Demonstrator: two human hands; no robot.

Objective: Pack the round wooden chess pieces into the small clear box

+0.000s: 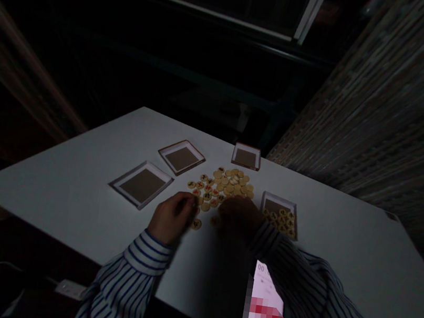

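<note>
Xiangqi pieces heaped and spread across a white tabletop

The discs lay between the middle of the tabletop and its far edge; plain sides showed in the heap farther off, while red and black characters showed on the spread nearer the left hand; that hand was curled at the spread's near left side, fingertips drawn in close, and whether they pinched a disc could not be told; the right hand reached over the near right side of the pieces, its fingers lost in shadow, so its grip could not be told either; one black-marked piece lay toward the near edge, beside the left hand.

Four shallow trays stood around the discs; the left tray was nearest the left corner, the second tray lay toward the far left corner, and the small tray sat by the far edge; the right tray, between the right hand and the right edge, held marked pieces; a lit phone, partly pixelated, lay by the near edge, beside the right sleeve.
</note>
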